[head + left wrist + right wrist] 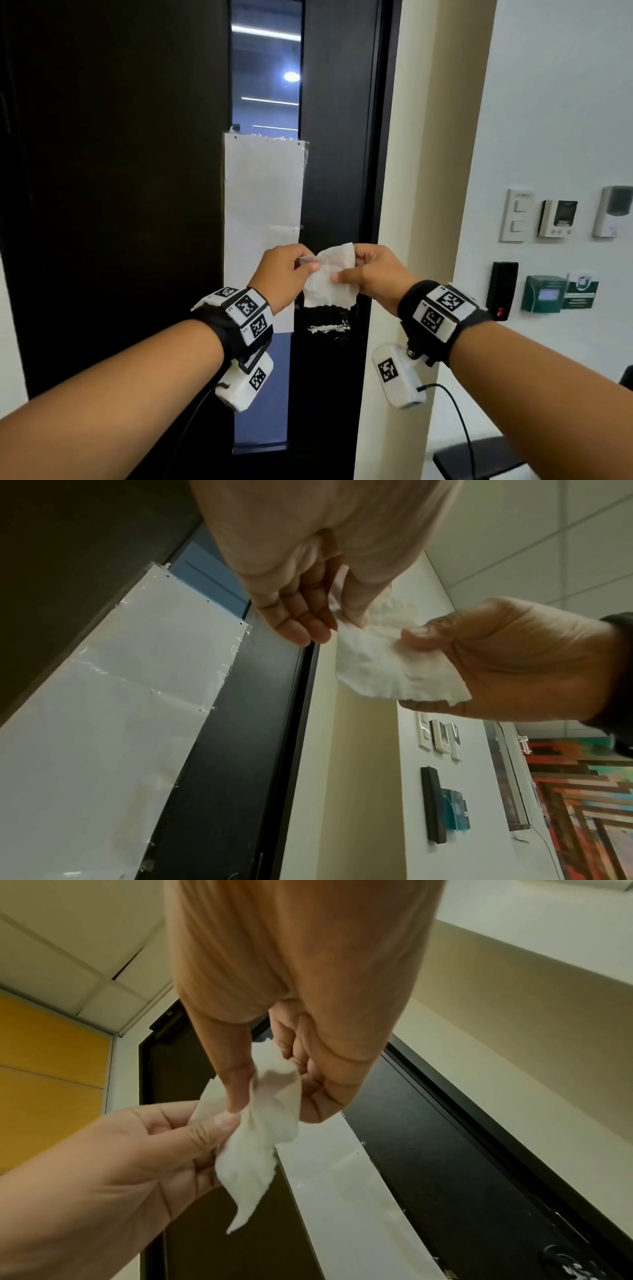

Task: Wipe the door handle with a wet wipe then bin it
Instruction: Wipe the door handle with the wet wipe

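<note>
Your 2 hands hold the wet wipe [329, 275] spread between them in front of the dark door [335, 171]. Your left hand [281, 274] pinches its left edge; your right hand [371, 274] pinches its right edge. White paper [262, 192] is taped over the door's glass.

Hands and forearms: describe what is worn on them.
Both forearms are bare, no sleeves. The left hand and right hand are gloveless. Each wrist has a black strap with white blocks printed with black square markers, a white camera box underneath, and a thin black cable.
</note>
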{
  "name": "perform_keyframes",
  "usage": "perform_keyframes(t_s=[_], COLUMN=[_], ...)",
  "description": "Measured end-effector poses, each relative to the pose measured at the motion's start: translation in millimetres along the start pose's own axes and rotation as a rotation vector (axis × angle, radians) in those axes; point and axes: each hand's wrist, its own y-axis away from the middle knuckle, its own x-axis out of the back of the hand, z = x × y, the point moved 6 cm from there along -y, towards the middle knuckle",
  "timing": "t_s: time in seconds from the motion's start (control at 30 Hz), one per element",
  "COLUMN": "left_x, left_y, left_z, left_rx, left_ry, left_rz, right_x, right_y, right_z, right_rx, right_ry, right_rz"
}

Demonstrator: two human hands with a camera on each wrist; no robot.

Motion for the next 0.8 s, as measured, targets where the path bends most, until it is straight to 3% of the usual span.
perform_keyframes(t_s=[0.27, 0.8], left_x=[-24.0, -145.0], left_y=[-31.1, -145.4], left_z=[-25.3, -145.5], left_rx=[0.028, 0.137], left_ry=[-0.046, -0.123], left_rz=[-0.007, -0.022], right_x=[16.7, 73.5], right_y=[-38.5, -201.2], right_z=[27.7, 166.3], right_rx=[0.001, -0.047], right_ry=[-0.055, -0.113], right_rz=[0.037, -0.013])
